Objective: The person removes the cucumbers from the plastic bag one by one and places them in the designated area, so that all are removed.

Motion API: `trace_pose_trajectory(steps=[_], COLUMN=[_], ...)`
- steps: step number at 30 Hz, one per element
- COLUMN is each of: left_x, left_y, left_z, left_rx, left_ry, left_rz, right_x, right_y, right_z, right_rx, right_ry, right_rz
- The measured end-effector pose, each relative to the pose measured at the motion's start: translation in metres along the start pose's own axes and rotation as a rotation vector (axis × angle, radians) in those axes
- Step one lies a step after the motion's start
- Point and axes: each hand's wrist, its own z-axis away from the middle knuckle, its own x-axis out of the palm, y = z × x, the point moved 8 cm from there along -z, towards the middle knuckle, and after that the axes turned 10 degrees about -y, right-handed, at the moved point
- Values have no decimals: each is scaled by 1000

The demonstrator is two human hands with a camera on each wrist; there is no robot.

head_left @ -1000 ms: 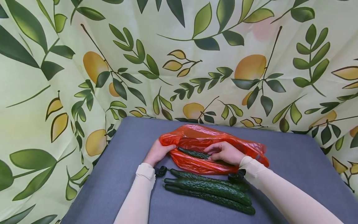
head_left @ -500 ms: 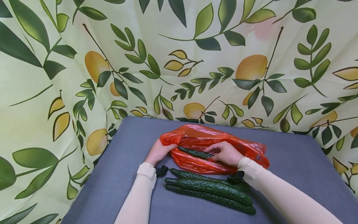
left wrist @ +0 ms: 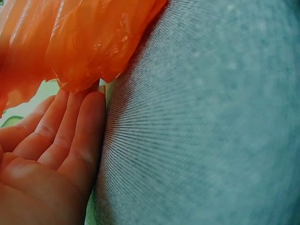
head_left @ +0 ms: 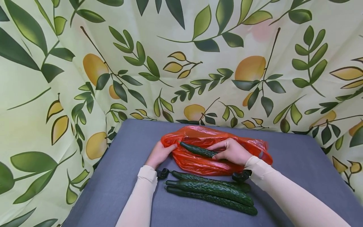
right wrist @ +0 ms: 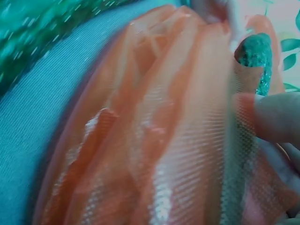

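Observation:
A red plastic bag (head_left: 198, 165) lies on its side with its mouth spread toward me. At its left end my left hand (head_left: 160, 154) holds the rim, thumb on top; in the left wrist view the fingers (left wrist: 63, 129) reach under the plastic. Inside the mouth is a dark green cucumber (head_left: 197, 149), its left end tilted up near the left thumb. My right hand (head_left: 233, 153) pinches it by the right part between thumb and fingers. The right wrist view shows one end of that cucumber (right wrist: 255, 51) beyond the right thumb; its right end is hidden in the head view.
In front of the bag, 3 more cucumbers (head_left: 210, 189) lie side by side on the grey cloth-covered table (head_left: 113, 201). Both wrists carry a black camera mount; the right one hangs just above the farthest cucumber. A leaf-and-fruit patterned curtain (head_left: 158, 94) stands behind and at the sides.
The cucumber in the bag has been raised, its left end now higher and clear of the plastic below. My right hand has risen slightly with it. The left hand stays at the rim.

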Motion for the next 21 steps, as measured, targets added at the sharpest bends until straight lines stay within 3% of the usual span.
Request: trace_pose_trajectory(steps=[9,21], left_x=[1,4], left_y=[3,3], left_z=[-1,1], left_rx=[19,36], left_ry=[-14,-42], left_rz=[17,92], right_x=[-13,-30], right_y=[-28,-49], right_z=[9,14], right_rx=[-33,-54], right_ry=[41,103], right_rz=[19,-133])
